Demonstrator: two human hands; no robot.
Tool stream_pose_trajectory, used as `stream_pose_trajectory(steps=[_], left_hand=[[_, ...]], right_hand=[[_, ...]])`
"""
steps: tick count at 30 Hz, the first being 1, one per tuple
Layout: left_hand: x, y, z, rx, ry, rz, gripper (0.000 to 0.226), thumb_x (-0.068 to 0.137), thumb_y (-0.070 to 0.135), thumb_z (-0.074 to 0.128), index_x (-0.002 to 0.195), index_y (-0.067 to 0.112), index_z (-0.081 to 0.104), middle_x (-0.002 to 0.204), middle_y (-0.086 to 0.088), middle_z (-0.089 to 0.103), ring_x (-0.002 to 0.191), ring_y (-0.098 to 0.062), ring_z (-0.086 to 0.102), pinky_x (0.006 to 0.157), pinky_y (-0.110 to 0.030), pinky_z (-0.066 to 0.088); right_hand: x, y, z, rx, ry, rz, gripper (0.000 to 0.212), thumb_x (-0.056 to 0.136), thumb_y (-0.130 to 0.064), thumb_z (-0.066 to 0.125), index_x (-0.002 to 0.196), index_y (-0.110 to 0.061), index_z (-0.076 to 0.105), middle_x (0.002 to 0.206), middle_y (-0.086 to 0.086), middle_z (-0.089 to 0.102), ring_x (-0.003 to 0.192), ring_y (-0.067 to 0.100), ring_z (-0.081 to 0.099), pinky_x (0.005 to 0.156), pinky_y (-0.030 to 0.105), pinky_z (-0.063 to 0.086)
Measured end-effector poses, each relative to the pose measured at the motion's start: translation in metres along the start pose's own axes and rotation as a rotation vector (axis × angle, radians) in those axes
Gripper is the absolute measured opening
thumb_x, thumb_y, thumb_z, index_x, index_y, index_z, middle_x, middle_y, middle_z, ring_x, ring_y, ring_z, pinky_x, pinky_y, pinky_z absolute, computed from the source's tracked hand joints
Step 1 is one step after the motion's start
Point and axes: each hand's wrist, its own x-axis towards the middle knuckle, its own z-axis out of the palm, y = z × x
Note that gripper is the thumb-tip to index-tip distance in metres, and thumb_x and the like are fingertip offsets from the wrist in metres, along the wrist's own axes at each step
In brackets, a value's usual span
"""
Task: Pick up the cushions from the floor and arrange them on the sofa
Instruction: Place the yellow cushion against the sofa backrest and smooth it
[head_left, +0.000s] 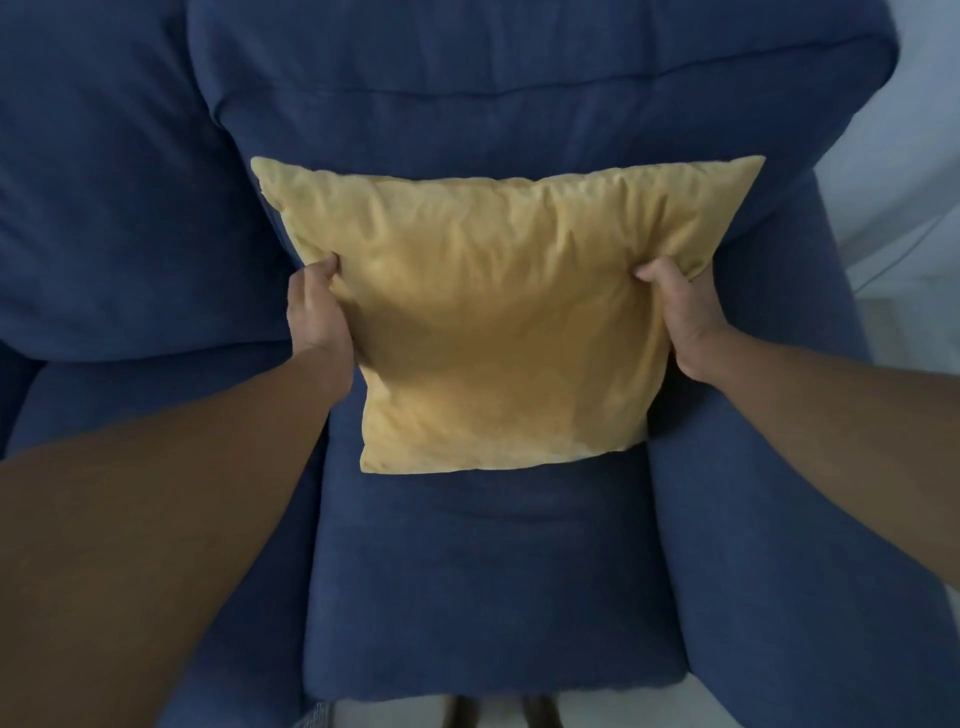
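Observation:
A square mustard-yellow cushion (498, 322) stands upright against the backrest of the dark blue sofa (488, 571), its lower edge on the rightmost seat. My left hand (314, 312) grips the cushion's left edge with the thumb on its front. My right hand (680, 317) grips the right edge the same way. The fingers of both hands are hidden behind the cushion. No other cushion shows in this view.
The sofa's right armrest (810, 519) runs along beside my right forearm. Another blue seat and back cushion (104, 208) lie to the left. A pale wall and floor (914, 182) show past the sofa's right side. Pale floor (623, 712) shows below the seat front.

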Motion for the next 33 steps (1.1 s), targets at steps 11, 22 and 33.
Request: stream_pose_trajectory(steps=[11,22,33], left_hand=[[0.020,0.039,0.001,0.127,0.131,0.300,0.027,0.107,0.043,0.048,0.085,0.028,0.051,0.092,0.014,0.054,0.082,-0.003,0.052,0.086,-0.026,0.053],[-0.056,-0.034,0.032,0.791,0.114,1.241,0.053,0.106,0.029,0.057,0.155,0.013,0.044,0.166,-0.019,0.037,0.156,-0.041,0.026,0.126,-0.059,0.015],[-0.021,-0.041,0.052,1.476,-0.004,1.177,0.067,0.108,0.060,0.019,0.167,0.035,-0.002,0.177,-0.007,-0.006,0.162,-0.037,-0.005,0.122,-0.075,-0.002]], right_hand=[[0.020,-0.042,-0.007,-0.152,0.178,-0.145,0.049,0.098,-0.039,0.070,0.140,-0.026,0.049,0.122,-0.013,0.057,0.107,0.000,0.057,0.104,0.035,0.050],[-0.053,0.008,0.037,-0.957,0.312,-1.096,0.058,0.102,-0.034,0.062,0.151,-0.004,0.056,0.161,0.025,0.045,0.152,0.044,0.039,0.123,0.063,0.027],[-0.023,0.027,0.050,-1.433,0.071,-1.082,0.066,0.110,-0.057,0.034,0.169,-0.029,0.025,0.175,0.020,0.017,0.162,0.037,0.019,0.127,0.067,0.014]])
